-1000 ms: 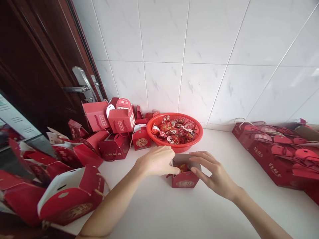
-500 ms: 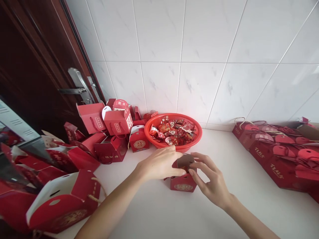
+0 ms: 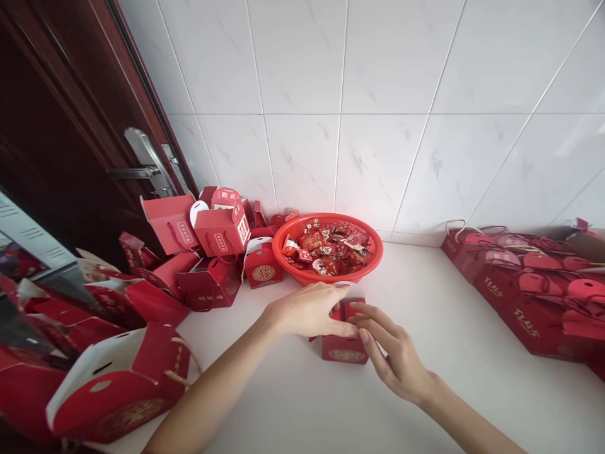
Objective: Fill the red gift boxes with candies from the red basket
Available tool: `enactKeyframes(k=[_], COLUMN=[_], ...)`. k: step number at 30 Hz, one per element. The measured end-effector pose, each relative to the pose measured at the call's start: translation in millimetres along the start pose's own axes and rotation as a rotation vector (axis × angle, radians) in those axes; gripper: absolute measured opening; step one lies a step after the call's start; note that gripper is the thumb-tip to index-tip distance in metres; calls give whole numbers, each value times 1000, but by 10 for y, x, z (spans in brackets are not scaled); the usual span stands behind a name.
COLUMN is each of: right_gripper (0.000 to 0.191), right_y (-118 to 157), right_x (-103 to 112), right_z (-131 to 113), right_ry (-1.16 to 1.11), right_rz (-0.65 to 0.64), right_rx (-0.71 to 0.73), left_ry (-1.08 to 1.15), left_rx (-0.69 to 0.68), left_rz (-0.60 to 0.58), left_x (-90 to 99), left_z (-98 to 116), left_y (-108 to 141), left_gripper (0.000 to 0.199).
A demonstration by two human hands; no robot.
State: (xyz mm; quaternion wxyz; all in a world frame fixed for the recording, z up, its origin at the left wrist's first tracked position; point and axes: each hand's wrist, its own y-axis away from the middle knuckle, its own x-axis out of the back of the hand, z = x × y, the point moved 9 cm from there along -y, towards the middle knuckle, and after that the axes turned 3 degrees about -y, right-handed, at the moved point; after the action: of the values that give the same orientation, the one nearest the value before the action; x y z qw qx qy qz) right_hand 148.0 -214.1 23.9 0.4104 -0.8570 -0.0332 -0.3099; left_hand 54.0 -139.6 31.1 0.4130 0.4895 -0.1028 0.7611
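A small red candy box with a gold emblem stands upright on the white tabletop, in front of the basket. From the left, my left hand reaches over its top, thumb along the near edge and fingers behind, closed on the box. My right hand has its thumb and fingertips pinched at the right side of the top flaps. The flaps are folded inward, and the fingers partly cover them. Just beyond stands a red plastic basket of wrapped candies.
At left, opened red boxes lie in a heap, with more boxes stacked by the wall. Rows of closed red boxes with cord handles stand at right. A dark wooden door and a tiled wall are behind.
The box's raised top flap has come down, and red flap surfaces now show between my hands. My right hand has moved slightly left and down with it.
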Motion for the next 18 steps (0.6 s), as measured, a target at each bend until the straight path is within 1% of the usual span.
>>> enactKeyframes(k=[3,5,7,8,10,11,12,13,16,18], right_gripper=[25,20,15,14,14,14,15,18,31,36], right_y=[16,30,44,52,65,71,77,83,121,181], right_x=[-24,-24,9,32,75,91,104,116,114,84], right_z=[35,40,66,90,148,182,218,260,449,634], right_ry=[-56,-70,-53,-37,-4,11,26,39,29,-26], right_rz=[-36,-47,-14,14,72,95,116,134,148,131], right_rx=[-25,-19,-36,-57,-108,-137,-167,-198,-321,-443], left_ry=[-5,-24,-52,-61,-67,-70,-76,-89,-143,-165], left_rx=[-2,-36,-76,-79,-55,-39,-29,-26,-22,-12], left_rz=[31,53,116,166,262,281,271,237,115,84], left_x=[45,82,154,203,290,303,287,248,97,36], left_z=[-25,-20,-7,-11,-43,-62,-75,-82,-101,-115], left_y=[7,7,7,8,11,6,-6,-24,-73,-92], left_gripper=[66,56,43,42,48,52,55,53,37,31])
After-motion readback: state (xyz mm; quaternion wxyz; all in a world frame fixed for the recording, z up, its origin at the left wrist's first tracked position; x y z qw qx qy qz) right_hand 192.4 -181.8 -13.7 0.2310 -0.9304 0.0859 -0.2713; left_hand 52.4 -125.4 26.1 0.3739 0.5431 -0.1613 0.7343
